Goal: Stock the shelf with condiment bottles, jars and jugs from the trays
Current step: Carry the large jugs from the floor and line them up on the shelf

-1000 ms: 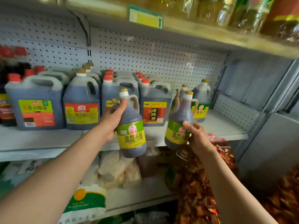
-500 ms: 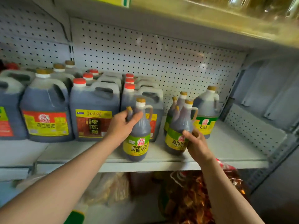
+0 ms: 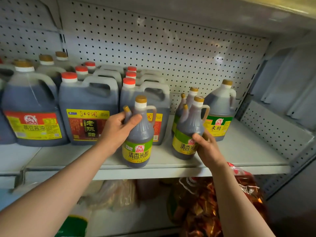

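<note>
The left hand (image 3: 118,127) is wrapping its fingers and thumb round the shoulder of a vinegar bottle (image 3: 139,134), which is standing upright, cap up, at the front edge of the shelf (image 3: 239,151). Just to its right, the right hand (image 3: 207,147) is curling its fingers round the label of a second upright bottle (image 3: 189,130).

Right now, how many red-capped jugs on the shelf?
6 visible: three in a left column, three in a right column. More may hide off-frame left.
</note>
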Motion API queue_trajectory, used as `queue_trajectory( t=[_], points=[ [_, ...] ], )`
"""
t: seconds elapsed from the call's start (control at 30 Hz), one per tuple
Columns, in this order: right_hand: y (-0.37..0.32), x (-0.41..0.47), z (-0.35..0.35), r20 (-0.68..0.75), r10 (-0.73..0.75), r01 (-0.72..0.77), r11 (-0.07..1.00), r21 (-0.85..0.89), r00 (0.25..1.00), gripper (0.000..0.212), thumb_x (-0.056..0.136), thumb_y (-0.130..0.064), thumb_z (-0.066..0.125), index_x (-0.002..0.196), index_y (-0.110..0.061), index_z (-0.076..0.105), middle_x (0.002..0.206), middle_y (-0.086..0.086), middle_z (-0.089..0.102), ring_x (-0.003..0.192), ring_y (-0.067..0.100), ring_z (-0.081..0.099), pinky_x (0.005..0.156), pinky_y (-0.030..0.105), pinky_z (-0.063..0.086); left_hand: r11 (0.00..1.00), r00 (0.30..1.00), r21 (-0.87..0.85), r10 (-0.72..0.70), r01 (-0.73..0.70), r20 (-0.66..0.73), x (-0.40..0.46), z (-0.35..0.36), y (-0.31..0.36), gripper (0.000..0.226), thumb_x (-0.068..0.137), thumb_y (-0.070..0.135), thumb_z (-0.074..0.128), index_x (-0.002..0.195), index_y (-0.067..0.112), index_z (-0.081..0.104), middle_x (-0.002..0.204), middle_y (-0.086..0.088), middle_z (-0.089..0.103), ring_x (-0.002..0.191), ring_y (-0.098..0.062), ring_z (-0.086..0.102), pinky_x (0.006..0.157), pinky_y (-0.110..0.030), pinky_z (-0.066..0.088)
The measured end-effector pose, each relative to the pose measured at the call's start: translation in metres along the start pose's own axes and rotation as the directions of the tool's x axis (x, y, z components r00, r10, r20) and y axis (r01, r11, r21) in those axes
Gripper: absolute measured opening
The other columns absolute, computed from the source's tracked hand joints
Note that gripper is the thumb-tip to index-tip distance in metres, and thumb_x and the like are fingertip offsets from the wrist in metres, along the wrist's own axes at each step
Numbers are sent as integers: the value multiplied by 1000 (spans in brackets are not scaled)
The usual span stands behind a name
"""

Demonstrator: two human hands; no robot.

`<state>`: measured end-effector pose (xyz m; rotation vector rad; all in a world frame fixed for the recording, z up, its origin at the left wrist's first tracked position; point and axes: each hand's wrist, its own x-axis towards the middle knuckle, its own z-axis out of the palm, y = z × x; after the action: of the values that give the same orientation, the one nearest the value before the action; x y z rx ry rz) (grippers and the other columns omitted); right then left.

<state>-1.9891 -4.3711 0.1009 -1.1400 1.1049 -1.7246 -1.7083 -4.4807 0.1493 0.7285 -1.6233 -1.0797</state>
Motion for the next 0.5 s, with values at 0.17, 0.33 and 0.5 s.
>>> queue_trajectory(
  t=[0.17,0.33,0.5],
  points=[
    [-6,3,2,22,20,-20,1000,2,1000,94,69,-42,88,143,-3,45,131,19,61,122,36,58,98,42,51,1000,1000,-16,22,-22,-8,-2,-1,1,72,65,67,65,85,-2,64,87,-14,72,75,-10,63,74,-39,52],
    [-7,9,2,38,38,-37,999,-25,999,78,73,-38,84,138,-9,52,127,15,64,119,34,60,97,43,51,1000,1000,-2,0,0,-2,-2,-2,3,74,65,68,66,91,-2,67,93,-16,72,88,-23,68,85,-55,53],
    [0,20,7,52,36,-34,999,-38,998,61,79,-26,71,136,-12,55,126,15,65,119,34,60,101,49,49,1000,1000,14,-13,13,0,-2,-3,4,72,65,69,66,89,1,68,91,-13,73,91,-28,70,84,-56,53]
  ],
)
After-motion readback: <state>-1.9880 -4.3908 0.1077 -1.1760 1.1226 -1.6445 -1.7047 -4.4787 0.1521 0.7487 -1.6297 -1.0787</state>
